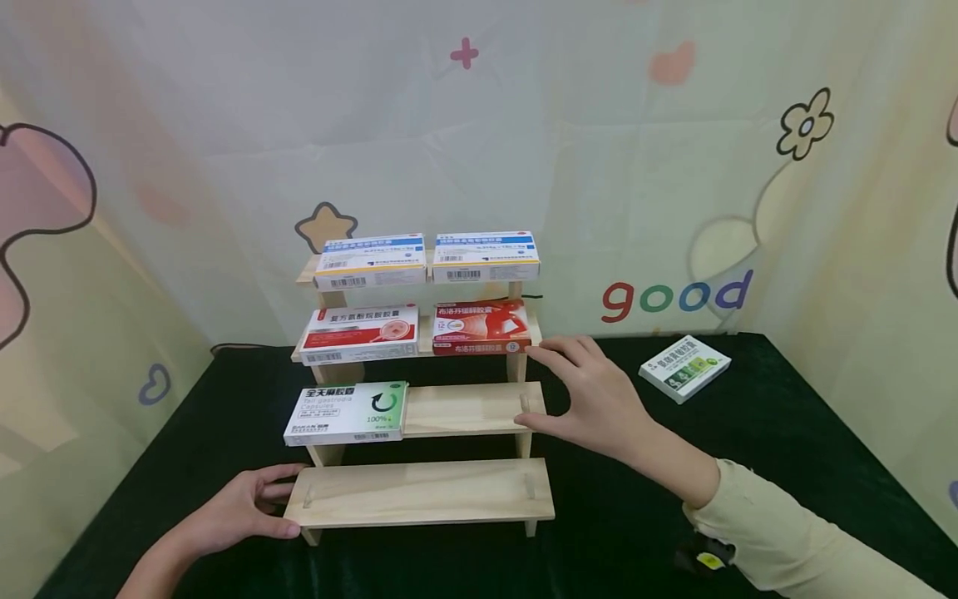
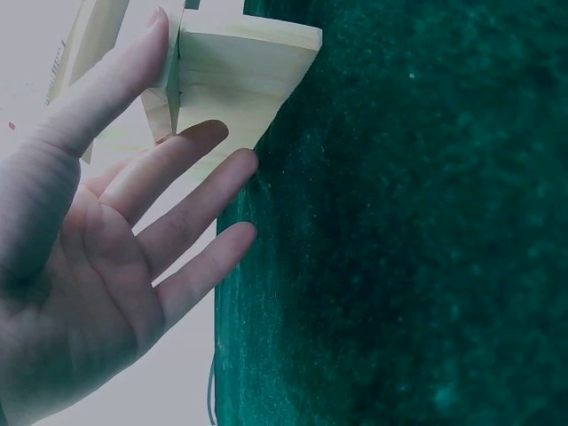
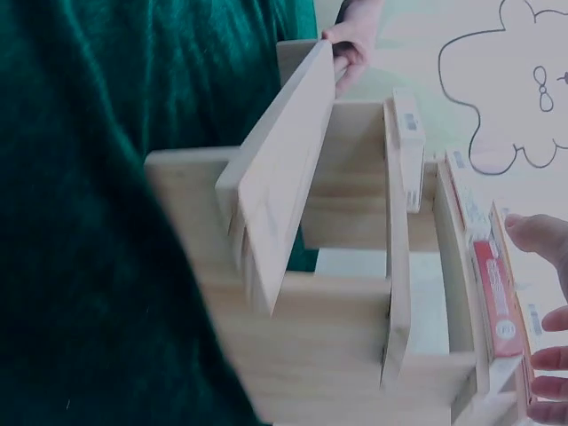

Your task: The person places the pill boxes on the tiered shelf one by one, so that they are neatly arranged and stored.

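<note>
A four-tier wooden display rack stands on the dark green cloth. My left hand holds the left end of its lowest shelf between thumb and forefinger; the other fingers extend loosely below. At the rack's right side, my right hand is spread and holds nothing. Its fingertips are by the right corner of a red medicine box, and its thumb is near the end of the shelf below. Left of that box lies a white-and-red medicine box. A white-and-green medicine box lies one shelf lower.
Two white-and-blue medicine boxes lie side by side on the top shelf. Another white-and-green box rests on the green cloth at the right. A patterned curtain hangs behind the rack.
</note>
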Tool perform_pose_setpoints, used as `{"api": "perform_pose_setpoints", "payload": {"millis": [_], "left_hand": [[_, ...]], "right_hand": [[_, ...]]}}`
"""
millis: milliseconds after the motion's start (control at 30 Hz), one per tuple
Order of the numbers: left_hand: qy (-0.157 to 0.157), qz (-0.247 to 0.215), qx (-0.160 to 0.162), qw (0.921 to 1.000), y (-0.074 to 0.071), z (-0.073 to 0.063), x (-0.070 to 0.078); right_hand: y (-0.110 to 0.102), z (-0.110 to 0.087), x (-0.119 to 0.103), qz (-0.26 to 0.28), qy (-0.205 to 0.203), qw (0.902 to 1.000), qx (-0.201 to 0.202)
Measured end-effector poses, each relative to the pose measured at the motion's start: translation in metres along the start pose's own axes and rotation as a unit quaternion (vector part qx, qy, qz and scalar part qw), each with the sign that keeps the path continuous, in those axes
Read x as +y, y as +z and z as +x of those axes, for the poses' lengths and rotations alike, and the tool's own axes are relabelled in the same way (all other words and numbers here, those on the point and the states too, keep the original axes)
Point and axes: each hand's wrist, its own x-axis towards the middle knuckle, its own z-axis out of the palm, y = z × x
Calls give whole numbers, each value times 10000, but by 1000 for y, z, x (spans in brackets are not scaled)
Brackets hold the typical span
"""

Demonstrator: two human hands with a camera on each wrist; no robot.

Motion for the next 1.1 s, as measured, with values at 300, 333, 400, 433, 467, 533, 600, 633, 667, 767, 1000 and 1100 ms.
{"api": "perform_pose_setpoints", "payload": {"millis": [300,333,400,433,467,533,600,633,667,767,1000,1100], "left_hand": [[-2,7,-14,10000,0,0,2],[-9,26,-2,10000,0,1,2],[-6,41,4,10000,0,1,2],[-3,48,1,10000,-1,1,2],[1,51,-8,10000,-1,1,2],[15,62,-23,10000,-1,0,2],[6,72,-20,10000,0,1,2],[11,84,-22,10000,0,1,2],[17,88,-25,10000,0,1,2],[-1,105,-10,9999,0,1,2],[-81,97,22,9999,1,1,2],[-111,124,51,9998,1,1,1]], "right_hand": [[-15,-9,21,-286,304,9990,-139],[-16,-11,23,-277,375,9988,-165],[-18,-13,29,-267,517,9980,-244],[-19,-14,31,-278,589,9975,-281],[-19,-16,34,-285,645,9970,-315],[-21,-18,40,-291,728,9963,-341],[-22,-21,46,-315,800,9957,-335],[-23,-22,50,-327,845,9953,-334],[-24,-23,53,-338,881,9949,-344],[-25,-26,65,-350,1010,9936,-357],[-28,-33,95,-444,1445,9872,-517],[-29,-36,107,-451,1693,9821,-687]]}}
